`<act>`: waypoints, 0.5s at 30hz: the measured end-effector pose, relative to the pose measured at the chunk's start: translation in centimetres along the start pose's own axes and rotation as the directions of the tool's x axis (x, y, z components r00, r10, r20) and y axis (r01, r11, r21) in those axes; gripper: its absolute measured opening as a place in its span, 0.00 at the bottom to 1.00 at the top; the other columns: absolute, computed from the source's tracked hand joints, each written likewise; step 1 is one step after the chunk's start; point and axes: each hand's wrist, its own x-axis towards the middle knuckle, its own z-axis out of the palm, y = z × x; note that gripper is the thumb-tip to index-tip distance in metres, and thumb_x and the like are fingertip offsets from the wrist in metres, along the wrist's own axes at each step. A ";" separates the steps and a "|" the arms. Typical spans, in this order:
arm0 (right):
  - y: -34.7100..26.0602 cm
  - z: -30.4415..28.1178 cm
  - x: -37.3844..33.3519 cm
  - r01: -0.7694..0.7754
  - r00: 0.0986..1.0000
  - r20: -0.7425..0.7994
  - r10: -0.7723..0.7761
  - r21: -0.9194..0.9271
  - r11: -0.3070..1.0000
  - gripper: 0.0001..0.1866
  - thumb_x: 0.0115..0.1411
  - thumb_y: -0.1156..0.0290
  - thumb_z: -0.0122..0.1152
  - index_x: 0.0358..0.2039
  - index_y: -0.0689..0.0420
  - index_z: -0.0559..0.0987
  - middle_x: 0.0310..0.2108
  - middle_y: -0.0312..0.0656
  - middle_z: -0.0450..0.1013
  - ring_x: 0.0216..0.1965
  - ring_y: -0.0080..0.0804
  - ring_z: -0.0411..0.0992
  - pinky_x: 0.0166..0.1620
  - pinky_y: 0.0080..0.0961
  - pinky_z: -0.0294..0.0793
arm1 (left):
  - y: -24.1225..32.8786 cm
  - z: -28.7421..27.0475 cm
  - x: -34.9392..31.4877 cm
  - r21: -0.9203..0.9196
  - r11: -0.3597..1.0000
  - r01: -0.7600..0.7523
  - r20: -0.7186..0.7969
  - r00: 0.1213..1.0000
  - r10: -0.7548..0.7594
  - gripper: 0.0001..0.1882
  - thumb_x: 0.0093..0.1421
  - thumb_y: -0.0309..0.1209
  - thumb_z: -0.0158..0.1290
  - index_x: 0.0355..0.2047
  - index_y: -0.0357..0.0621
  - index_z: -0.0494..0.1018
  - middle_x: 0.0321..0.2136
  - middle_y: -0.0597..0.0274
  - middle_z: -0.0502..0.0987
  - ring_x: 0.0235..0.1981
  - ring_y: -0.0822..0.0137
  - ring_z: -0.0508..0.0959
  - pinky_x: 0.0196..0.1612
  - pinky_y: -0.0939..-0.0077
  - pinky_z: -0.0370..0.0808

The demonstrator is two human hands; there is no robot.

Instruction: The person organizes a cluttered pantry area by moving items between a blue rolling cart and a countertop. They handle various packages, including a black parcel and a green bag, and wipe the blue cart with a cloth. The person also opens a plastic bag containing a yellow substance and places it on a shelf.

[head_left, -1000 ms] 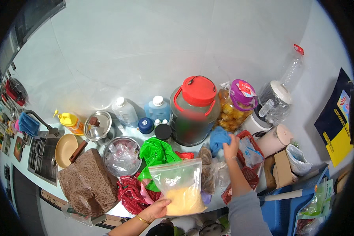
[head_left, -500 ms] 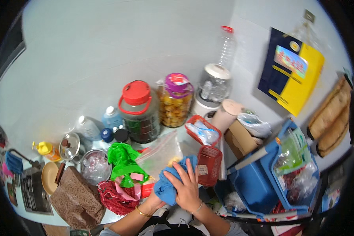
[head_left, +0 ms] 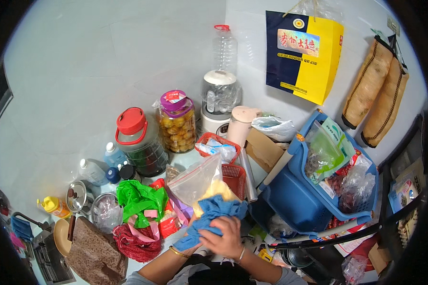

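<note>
A crumpled blue cloth (head_left: pixel 205 223) lies between my hands at the near edge of the counter. My right hand (head_left: pixel 223 237) presses down on it from the right, its curled fingers gripping the fabric. From the left comes my left hand (head_left: pixel 189 249), mostly covered by the cloth, so its fingers are hidden. Just beyond the cloth is a pale yellow soft-looking item (head_left: pixel 218 191). It touches or overlaps a clear zip bag (head_left: pixel 197 183); I cannot tell whether it is inside. A red plastic basket (head_left: pixel 234 179) stands right behind them.
Left of my hands lie a green plastic bag (head_left: pixel 140 194), a dark red mesh bundle (head_left: pixel 133 244) and a brown cloth (head_left: pixel 92 249). A red-lidded jar (head_left: pixel 145 154) and a purple-lidded jar (head_left: pixel 177 128) stand behind. A blue tiered basket (head_left: pixel 295 204) is at the right.
My view has swung to the right. My right hand has drawn its spread fingers into a curl on the blue cloth, and more of the yellow item shows.
</note>
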 end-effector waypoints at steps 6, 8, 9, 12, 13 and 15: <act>6.1 -3.5 0.8 -0.206 0.921 -0.339 0.193 -0.001 0.979 0.19 0.37 0.80 0.56 0.35 0.53 0.73 0.39 0.46 0.61 0.41 0.44 0.62 0.46 0.35 0.62 | -0.8 1.4 0.4 0.137 0.991 0.016 -0.077 0.997 -0.005 0.28 0.59 0.23 0.45 0.59 0.47 0.52 0.54 0.61 0.62 0.54 0.63 0.64 0.56 0.65 0.63; 9.5 -5.5 -0.1 -0.469 0.733 -0.284 0.618 0.447 0.762 0.13 0.54 0.76 0.49 0.41 0.54 0.70 0.40 0.39 0.66 0.41 0.34 0.65 0.48 0.29 0.64 | -1.0 2.3 0.0 0.078 0.997 0.024 -0.031 0.999 -0.022 0.28 0.58 0.24 0.46 0.58 0.45 0.52 0.55 0.58 0.62 0.55 0.60 0.64 0.57 0.61 0.62; 10.1 -6.2 -1.4 -0.355 0.659 -0.094 0.747 0.836 0.419 0.14 0.58 0.71 0.47 0.45 0.54 0.69 0.42 0.38 0.67 0.44 0.32 0.66 0.50 0.28 0.64 | -1.0 2.3 -0.1 0.046 0.998 0.045 0.020 0.999 -0.046 0.29 0.58 0.24 0.46 0.59 0.46 0.51 0.55 0.59 0.61 0.56 0.61 0.63 0.57 0.62 0.61; 8.4 -6.4 -2.3 -0.115 0.613 0.371 0.697 0.915 -0.386 0.22 0.58 0.62 0.52 0.52 0.54 0.64 0.48 0.39 0.66 0.50 0.32 0.65 0.53 0.30 0.66 | -1.2 2.3 -0.1 0.073 0.985 0.154 0.011 0.988 -0.155 0.29 0.60 0.26 0.47 0.60 0.47 0.49 0.55 0.60 0.61 0.56 0.63 0.62 0.57 0.64 0.62; 7.6 -6.2 -2.5 -0.082 0.608 0.465 0.643 0.843 -0.532 0.26 0.56 0.61 0.55 0.54 0.54 0.63 0.49 0.40 0.65 0.52 0.33 0.64 0.54 0.31 0.66 | -1.4 2.4 0.1 0.102 0.973 0.205 -0.014 0.979 -0.204 0.29 0.60 0.27 0.47 0.60 0.47 0.49 0.55 0.60 0.61 0.56 0.63 0.62 0.56 0.65 0.62; 8.2 -5.3 -4.6 -0.299 0.618 0.529 0.581 0.842 -0.449 0.30 0.54 0.63 0.59 0.55 0.55 0.62 0.50 0.40 0.65 0.52 0.33 0.64 0.52 0.31 0.68 | -2.1 3.5 0.6 0.310 0.940 0.145 -0.090 0.988 -0.123 0.30 0.61 0.29 0.47 0.60 0.46 0.48 0.54 0.61 0.61 0.55 0.65 0.62 0.55 0.68 0.62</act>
